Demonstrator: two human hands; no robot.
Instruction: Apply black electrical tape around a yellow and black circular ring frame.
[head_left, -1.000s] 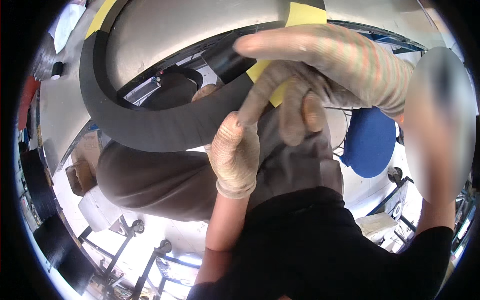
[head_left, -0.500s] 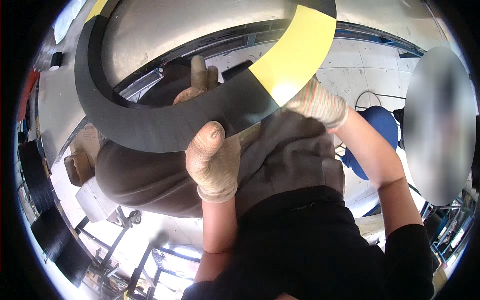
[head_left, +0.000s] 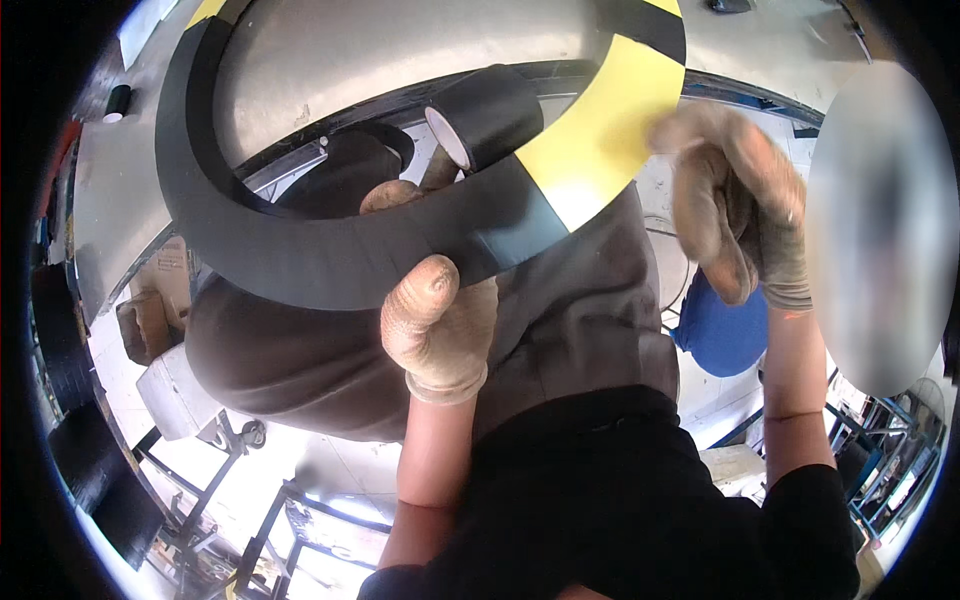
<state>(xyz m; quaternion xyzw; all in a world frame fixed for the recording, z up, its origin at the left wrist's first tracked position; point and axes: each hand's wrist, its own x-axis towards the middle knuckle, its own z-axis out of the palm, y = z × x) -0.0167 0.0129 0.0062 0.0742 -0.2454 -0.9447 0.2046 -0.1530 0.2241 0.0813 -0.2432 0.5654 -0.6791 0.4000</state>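
A large flat ring (head_left: 290, 255) with black and yellow sections tilts over my lap. My gloved left hand (head_left: 437, 335) grips its near black section, thumb on top and fingers curled round the inner edge. Beyond those fingers is a roll of black tape (head_left: 495, 118) with a pale core; whether the fingers touch it I cannot tell. My gloved right hand (head_left: 745, 190) is just right of the yellow section (head_left: 605, 135), slightly blurred. Its fingers are bent and apart, with nothing seen in them, and one fingertip comes close to the yellow edge.
A metal-topped table (head_left: 400, 55) lies ahead, under the ring's far part. On its left stands a small black roll (head_left: 117, 103). A blue rounded seat (head_left: 725, 330) is at the right. Left of my legs are a cardboard box (head_left: 172, 270) and a wheeled metal frame (head_left: 225, 440).
My right hand has left the ring's underside by the yellow section and moved right. The black tape roll has come into fuller view inside the ring. My left hand keeps its grip.
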